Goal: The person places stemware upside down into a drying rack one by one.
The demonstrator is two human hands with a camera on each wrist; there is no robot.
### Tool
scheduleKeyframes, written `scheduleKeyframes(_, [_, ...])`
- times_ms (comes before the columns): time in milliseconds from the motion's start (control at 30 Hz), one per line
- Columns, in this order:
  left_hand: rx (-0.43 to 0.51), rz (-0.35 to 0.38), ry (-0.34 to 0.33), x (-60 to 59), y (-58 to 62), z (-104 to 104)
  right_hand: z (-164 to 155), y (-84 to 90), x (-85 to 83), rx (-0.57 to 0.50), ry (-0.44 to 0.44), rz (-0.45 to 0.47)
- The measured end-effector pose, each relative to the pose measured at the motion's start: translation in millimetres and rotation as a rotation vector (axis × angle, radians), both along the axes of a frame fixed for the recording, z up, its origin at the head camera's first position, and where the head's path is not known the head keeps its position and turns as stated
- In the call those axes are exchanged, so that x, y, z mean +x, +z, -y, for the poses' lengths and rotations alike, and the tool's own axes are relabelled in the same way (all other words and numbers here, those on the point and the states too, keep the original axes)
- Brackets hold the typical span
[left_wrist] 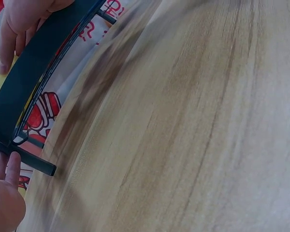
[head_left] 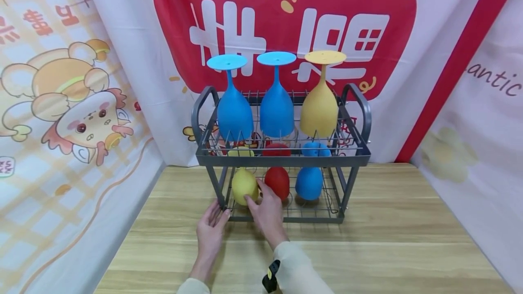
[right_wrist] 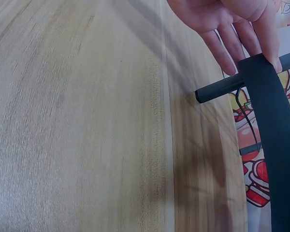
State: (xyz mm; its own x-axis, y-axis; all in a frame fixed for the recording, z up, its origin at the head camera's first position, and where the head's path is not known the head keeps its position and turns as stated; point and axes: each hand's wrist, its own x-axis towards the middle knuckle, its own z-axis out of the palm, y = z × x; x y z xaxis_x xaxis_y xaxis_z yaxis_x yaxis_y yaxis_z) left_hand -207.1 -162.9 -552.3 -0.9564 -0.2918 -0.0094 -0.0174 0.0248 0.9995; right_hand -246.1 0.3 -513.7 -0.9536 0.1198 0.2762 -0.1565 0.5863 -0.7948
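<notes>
A grey two-tier wire rack [head_left: 282,160] stands on a wooden table [head_left: 388,239]. On its lower tier are a yellow goblet [head_left: 242,184], a red goblet [head_left: 278,179] and a blue goblet [head_left: 309,183]. My right hand [head_left: 261,198] reaches into the lower tier and its fingers curl round the yellow goblet's bowl. My left hand [head_left: 218,214] lies flat with straight fingers against the rack's front left leg [left_wrist: 34,72]. In the left wrist view the right hand [left_wrist: 19,24] shows behind that leg. In the right wrist view the left hand's fingers [right_wrist: 232,38] touch the leg [right_wrist: 275,145].
On the upper tier two blue goblets [head_left: 234,112] and a yellow one [head_left: 319,110] stand upside down. Printed cloth backdrops [head_left: 81,103] close in the table at the back and on both sides. Bare wood lies in front of the rack.
</notes>
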Motion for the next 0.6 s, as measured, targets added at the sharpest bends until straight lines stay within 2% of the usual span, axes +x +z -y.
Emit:
scheduleKeyframes(233, [0.021,-0.018,0.004,0.7,0.0,-0.6,-10.3,1.9,7.8,-0.118,0.033,-0.062])
scheduleKeyframes(333, [0.026,-0.022,0.01,0.5,0.0,-2.6,-22.2,2.1,16.8,-0.126,0.065,-0.099])
scheduleKeyframes(467, [-0.002,0.002,0.009,1.7,-0.9,-4.7,-49.2,0.3,35.9,-0.042,0.126,-0.201])
scheduleKeyframes(600, [-0.093,0.031,-0.006,5.7,0.6,-2.4,-89.3,-1.0,54.9,0.073,0.172,-0.346])
